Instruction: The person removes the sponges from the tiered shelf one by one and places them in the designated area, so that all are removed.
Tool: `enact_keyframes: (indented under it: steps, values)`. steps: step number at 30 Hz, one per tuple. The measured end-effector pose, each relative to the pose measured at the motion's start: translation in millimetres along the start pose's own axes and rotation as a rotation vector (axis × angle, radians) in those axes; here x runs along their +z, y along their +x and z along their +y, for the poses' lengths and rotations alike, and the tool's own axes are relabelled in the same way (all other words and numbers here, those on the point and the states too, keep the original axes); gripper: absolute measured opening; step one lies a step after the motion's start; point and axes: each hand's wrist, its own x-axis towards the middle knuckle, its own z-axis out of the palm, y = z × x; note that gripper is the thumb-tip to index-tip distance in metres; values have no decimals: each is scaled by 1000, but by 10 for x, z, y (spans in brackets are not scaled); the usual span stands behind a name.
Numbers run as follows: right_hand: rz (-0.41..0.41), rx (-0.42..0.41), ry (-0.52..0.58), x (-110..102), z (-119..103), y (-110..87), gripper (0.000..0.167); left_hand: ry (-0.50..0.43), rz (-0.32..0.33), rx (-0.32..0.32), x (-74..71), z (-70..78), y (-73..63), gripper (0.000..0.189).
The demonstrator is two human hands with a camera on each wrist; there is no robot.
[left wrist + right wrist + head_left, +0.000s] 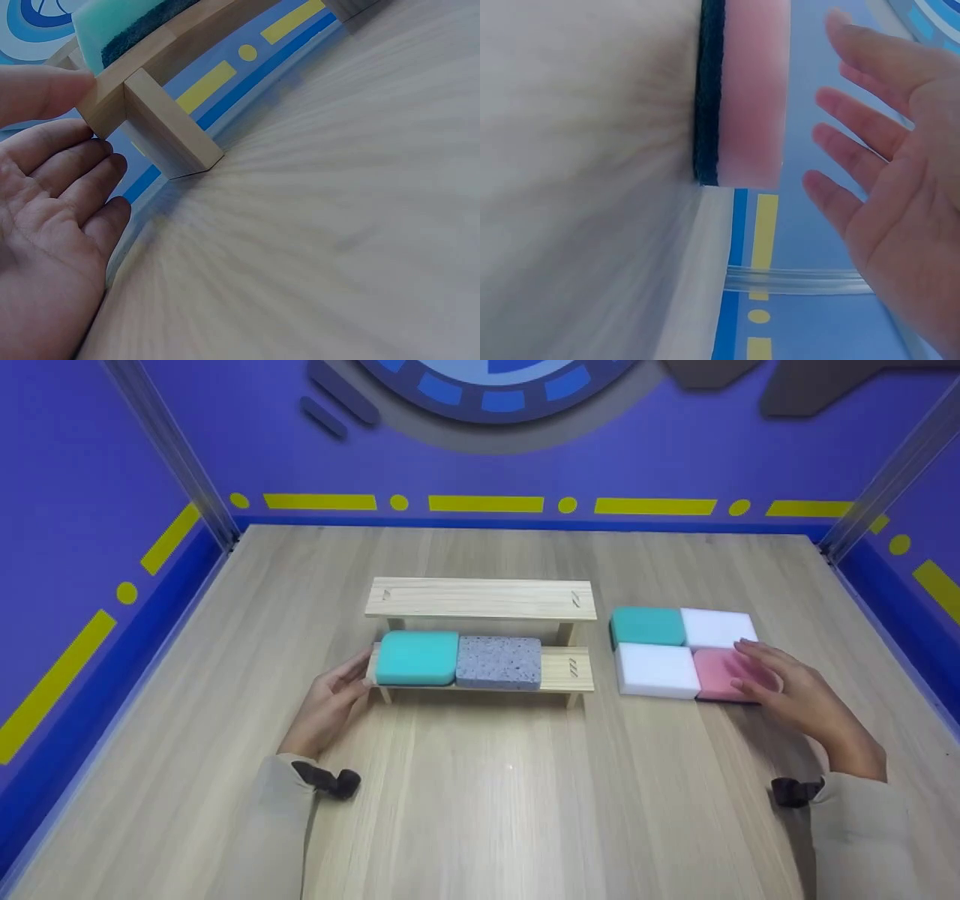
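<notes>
My left hand (328,706) grips the left end of the lower board of a two-step wooden rack (566,669), thumb on top and fingertips at its underside in the left wrist view. On that board sit a turquoise sponge (417,658) and, right beside it, a speckled grey sponge (499,662). Over at the right, my right hand (806,694) hovers with spread fingers over the pink sponge (724,673). The right wrist view shows a gap between these fingers and the pink sponge (754,94), which has a dark scouring layer underneath.
Beside the pink sponge lie a white sponge (658,670), another white sponge (718,628) and a green sponge (648,626), all packed in a block on the wooden table (480,802). The rack's upper board (480,598) stands behind the lower one. Blue panels (495,472) wall the table.
</notes>
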Motion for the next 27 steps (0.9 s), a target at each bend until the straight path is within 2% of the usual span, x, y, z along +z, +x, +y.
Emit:
enact_keyframes:
  steps: [9, 16, 22, 27]
  values:
    - [28, 16, 40, -4, -85, 26, 65, 4, 7, -2, 7, 8, 6, 57]
    - [88, -24, 81, -3, -160, 46, 63, 16, 14, -3, 3, 7, 7, 58]
    - [156, -69, 60, 1, -223, 46, 62, 27, 15, -12, 3, 12, 3, 59]
    - [183, -86, 45, -1, -287, 63, 63, -20, 10, -19, 7, 0, 5, 59]
